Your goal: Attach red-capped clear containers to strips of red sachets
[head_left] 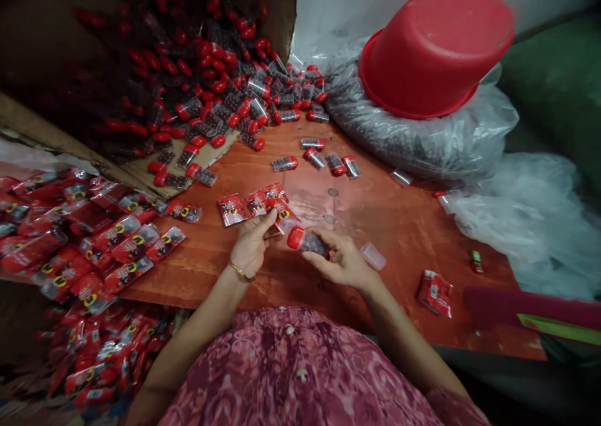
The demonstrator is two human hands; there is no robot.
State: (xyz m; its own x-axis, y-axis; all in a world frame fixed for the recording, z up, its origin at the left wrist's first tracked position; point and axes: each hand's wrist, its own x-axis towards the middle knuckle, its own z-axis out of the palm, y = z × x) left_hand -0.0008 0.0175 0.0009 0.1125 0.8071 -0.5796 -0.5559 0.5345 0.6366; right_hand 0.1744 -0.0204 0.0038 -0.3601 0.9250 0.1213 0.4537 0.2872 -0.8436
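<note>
Near the front of the table, my left hand (248, 248) pinches a red printed packet (285, 216) with a clear lower part. My right hand (342, 260) is wrapped round a small clear container (313, 243) filled with dark pieces, its red cap pointing left toward the packet. The two appear close together; whether they touch I cannot tell. Beyond my left fingers lie more flat red packets (231, 209). An uncapped clear tube (374, 256) rests just right of my right hand. Several loose red-capped containers (284, 163) lie farther back.
A cardboard box (282, 13) on its side spills red-capped containers at the back left. Filled red packets (124, 238) pile up at the left edge. Back right, a red tub (441, 50) sits upside down on a plastic bag (404, 138). A red packet (436, 293) lies right.
</note>
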